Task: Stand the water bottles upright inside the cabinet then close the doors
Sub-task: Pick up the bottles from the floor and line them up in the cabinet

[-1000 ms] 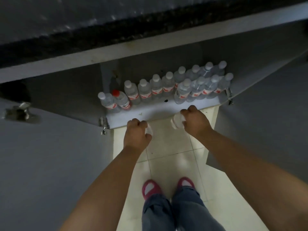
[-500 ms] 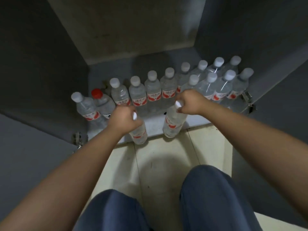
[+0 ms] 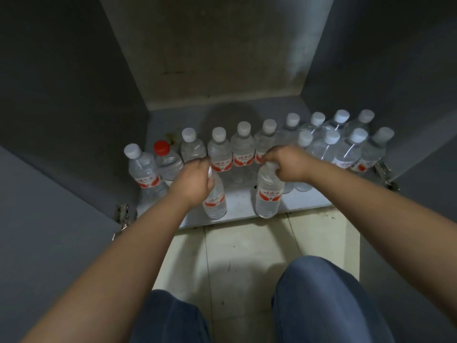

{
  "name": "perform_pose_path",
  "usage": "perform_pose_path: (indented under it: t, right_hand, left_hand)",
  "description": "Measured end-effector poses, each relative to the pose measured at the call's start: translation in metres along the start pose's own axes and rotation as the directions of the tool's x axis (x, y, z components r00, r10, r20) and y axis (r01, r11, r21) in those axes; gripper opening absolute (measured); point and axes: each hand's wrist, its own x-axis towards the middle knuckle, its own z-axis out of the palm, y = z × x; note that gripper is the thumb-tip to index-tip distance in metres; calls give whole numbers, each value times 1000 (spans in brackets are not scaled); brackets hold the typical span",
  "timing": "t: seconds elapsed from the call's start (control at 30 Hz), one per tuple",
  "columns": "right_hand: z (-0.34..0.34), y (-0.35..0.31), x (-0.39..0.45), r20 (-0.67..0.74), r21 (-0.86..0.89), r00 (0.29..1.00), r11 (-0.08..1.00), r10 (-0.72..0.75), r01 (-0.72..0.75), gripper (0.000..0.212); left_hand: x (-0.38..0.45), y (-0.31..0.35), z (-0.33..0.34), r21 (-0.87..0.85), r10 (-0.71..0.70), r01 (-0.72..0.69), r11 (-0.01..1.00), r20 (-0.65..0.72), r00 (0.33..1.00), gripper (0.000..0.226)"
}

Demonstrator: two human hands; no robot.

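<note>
The water bottles all wear a white label with red shapes and small red writing on it. The writing is too small and blurry to read.

The left hand (image 3: 195, 180) has its fingers curled tight round the top of one bottle (image 3: 214, 203). The right hand (image 3: 288, 164) has its fingers curled tight round the top of another bottle (image 3: 268, 198). Both bottles stand upright at the front edge of the cabinet floor (image 3: 243, 201), near each other but apart.

Behind them a row of bottles (image 3: 243, 147) with white caps stands upright in the cabinet. More stand in a bunch on the right. One bottle with a red cap (image 3: 161, 147) stands near the left end, beside a white-capped bottle (image 3: 142, 167).

Both cabinet doors are open, the left door (image 3: 49, 219) and the right door (image 3: 425, 194).

Half a second ago the two held bottles hung at the front lip, partly over the pale floor tiles (image 3: 237, 256). Now they are further in, on the cabinet floor. The view has also come closer and lower, and more of the back wall shows.
</note>
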Motion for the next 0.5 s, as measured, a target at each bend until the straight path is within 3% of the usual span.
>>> perform_pose_path:
  t: [0.23,0.5]
  right_hand:
    - [20,5,-10,-89,-18,990,994,106,-108,50]
    - [11,0,10,-94,37,973,977,212,-209,28]
  left_hand:
    - [5,-7,-2,52,46,-50,997,80,996,65]
    - [13,2,4,-1,16,-16,1000,155,988,44]
